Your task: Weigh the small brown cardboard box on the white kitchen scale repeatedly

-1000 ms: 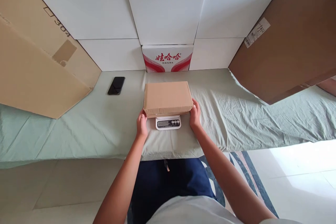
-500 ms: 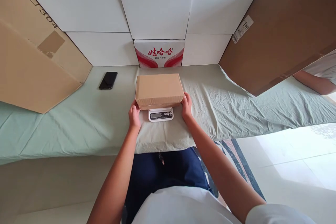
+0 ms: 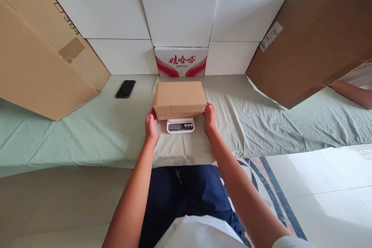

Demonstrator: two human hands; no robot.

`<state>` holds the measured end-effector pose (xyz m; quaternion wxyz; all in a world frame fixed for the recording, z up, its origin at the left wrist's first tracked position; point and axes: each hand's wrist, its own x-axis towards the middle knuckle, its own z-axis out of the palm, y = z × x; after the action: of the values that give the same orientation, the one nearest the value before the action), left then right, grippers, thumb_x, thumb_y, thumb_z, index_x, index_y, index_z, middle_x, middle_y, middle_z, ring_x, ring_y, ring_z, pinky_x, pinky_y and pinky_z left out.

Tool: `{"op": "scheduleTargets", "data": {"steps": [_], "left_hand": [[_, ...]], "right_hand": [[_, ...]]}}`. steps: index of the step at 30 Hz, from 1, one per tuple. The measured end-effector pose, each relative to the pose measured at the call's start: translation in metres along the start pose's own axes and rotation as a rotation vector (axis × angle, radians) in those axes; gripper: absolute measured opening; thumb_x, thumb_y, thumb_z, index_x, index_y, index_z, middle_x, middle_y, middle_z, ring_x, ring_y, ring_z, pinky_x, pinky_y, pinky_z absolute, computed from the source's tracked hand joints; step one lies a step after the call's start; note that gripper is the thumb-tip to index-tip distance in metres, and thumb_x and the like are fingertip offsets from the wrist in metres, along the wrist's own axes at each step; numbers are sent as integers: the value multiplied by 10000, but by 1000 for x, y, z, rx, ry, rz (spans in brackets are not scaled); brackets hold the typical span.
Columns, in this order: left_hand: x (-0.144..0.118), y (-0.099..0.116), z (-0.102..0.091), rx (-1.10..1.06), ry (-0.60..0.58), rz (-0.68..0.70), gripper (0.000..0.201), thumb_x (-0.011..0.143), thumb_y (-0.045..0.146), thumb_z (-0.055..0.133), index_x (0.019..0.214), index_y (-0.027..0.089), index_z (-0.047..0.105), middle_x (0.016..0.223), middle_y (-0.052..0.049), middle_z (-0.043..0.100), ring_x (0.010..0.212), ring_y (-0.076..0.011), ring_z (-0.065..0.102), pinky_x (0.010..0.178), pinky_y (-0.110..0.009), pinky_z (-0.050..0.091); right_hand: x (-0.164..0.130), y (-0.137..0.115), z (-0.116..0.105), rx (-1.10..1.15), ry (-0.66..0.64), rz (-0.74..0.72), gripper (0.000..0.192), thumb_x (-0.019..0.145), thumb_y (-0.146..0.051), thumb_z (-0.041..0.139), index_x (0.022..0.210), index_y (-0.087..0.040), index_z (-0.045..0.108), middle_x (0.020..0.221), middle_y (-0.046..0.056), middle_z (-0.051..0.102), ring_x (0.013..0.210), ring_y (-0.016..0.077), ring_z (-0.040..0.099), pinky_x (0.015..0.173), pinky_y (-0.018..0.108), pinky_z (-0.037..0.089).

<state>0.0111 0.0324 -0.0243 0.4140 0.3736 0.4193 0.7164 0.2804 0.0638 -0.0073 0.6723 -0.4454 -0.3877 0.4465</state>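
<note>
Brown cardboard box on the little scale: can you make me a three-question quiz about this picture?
1. True or false: the closed brown cardboard box sits on the small white digital scale.
2. What lies left of the box on the pale green sheet? A) flat black phone B) red cup C) scissors
3. Fill in: the left hand and right hand touch the box's two ____.

Key: 1 true. 2 A, the flat black phone. 3 sides.
</note>
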Motion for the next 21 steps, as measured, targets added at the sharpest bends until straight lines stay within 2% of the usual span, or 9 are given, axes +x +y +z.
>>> {"op": "scheduleTargets", "data": {"steps": [5, 8, 11, 14, 17, 19, 21], "left_hand": [[-2, 3, 1, 16, -17, 38, 782, 828, 774, 620, 1406, 248, 657, 1554, -147, 586, 1497, -341, 496, 1186, -448, 453], [-5, 4, 1, 29, -13, 56, 761, 865, 755, 590, 1457, 276, 613, 1601, -119, 541, 1531, -324, 451, 1209, -435, 425], [-9, 3, 0, 66, -26, 79, 774, 883, 742, 578, 1485, 254, 586, 1587, -125, 555, 1503, -320, 489, 1210, -424, 422], [-12, 1, -3, 138, -29, 100, 748, 887, 736, 579, 1443, 238, 627, 1510, -127, 626, 1451, -325, 546, 1197, -431, 435], [-5, 3, -3, 215, -39, 93, 693, 888, 728, 587, 1357, 228, 687, 1374, -130, 711, 1389, -326, 596, 1188, -442, 443], [11, 10, 3, 192, -50, 89, 670, 894, 722, 586, 1330, 225, 695, 1349, -134, 719, 1371, -321, 609, 1176, -440, 455], [35, 18, 14, 121, -70, 97, 658, 901, 716, 583, 1318, 218, 692, 1387, -138, 698, 1390, -314, 597, 1172, -430, 458]], "right_hand": [[-2, 0, 0, -12, -30, -42, 495, 904, -655, 525, 1167, -251, 641, 1190, 73, 741, 1067, 227, 706, 916, 397, 581], [-6, -2, 0, -61, 0, -136, 496, 923, -633, 513, 1227, -255, 619, 1279, 92, 708, 1183, 252, 675, 1033, 453, 548], [-16, -10, 0, -110, 25, -238, 458, 965, -588, 492, 1289, -283, 602, 1369, 85, 661, 1288, 268, 628, 1132, 487, 492], [-27, -24, 6, -170, -117, -246, 439, 978, -559, 518, 1329, -313, 612, 1414, 59, 648, 1359, 284, 581, 1211, 504, 430], [-29, -36, 17, -175, -280, -205, 573, 936, -548, 622, 1452, -313, 538, 1550, 46, 559, 1485, 308, 472, 1280, 523, 359], [-18, -42, 27, -149, -322, -215, 745, 900, -540, 684, 1559, -326, 410, 1655, 28, 439, 1559, 309, 383, 1304, 535, 329], [1, -44, 37, -121, -334, -256, 878, 874, -534, 719, 1618, -345, 293, 1696, 17, 371, 1582, 302, 351, 1301, 545, 335]]}}
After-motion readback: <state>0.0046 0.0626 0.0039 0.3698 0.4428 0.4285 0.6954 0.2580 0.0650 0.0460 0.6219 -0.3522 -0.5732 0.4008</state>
